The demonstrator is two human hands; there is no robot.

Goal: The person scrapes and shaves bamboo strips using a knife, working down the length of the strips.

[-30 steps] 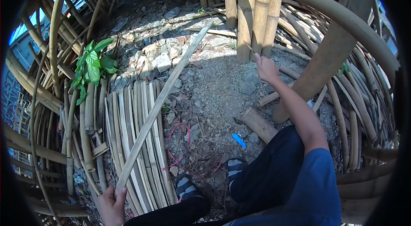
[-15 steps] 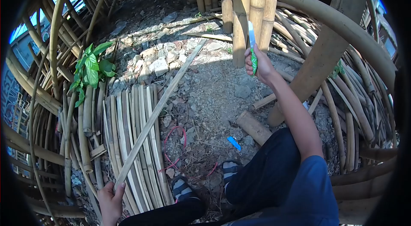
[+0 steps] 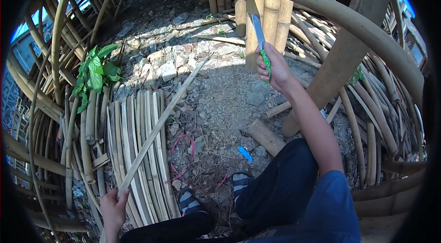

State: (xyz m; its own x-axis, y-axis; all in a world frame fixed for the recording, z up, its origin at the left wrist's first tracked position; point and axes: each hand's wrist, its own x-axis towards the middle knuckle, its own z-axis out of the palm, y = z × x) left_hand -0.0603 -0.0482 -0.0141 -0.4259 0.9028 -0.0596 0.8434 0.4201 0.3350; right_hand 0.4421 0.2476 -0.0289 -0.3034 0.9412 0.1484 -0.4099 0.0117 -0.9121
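My left hand [image 3: 113,208] is closed round the near end of a long, flat bamboo strip [image 3: 161,124], which slants up and away to the right. Beneath that strip lies a row of split bamboo slats [image 3: 146,160] on the ground. Raised in front of me, my right hand [image 3: 277,69] grips a knife [image 3: 261,36] by its green handle. The blade points up and slightly left, before upright bamboo poles [image 3: 273,4], and is apart from the strip.
A thick bamboo pole [image 3: 340,54] leans at my right, and a curved one [image 3: 330,6] arches overhead. On the ground lie a short bamboo piece [image 3: 266,137], a blue object [image 3: 245,153] and pink string [image 3: 172,148]. A leafy plant [image 3: 95,69] grows at left.
The knife has tilted to the left, and my right hand has turned with it. The strip's far end has dropped a little and shifted left. The view has shifted slightly.
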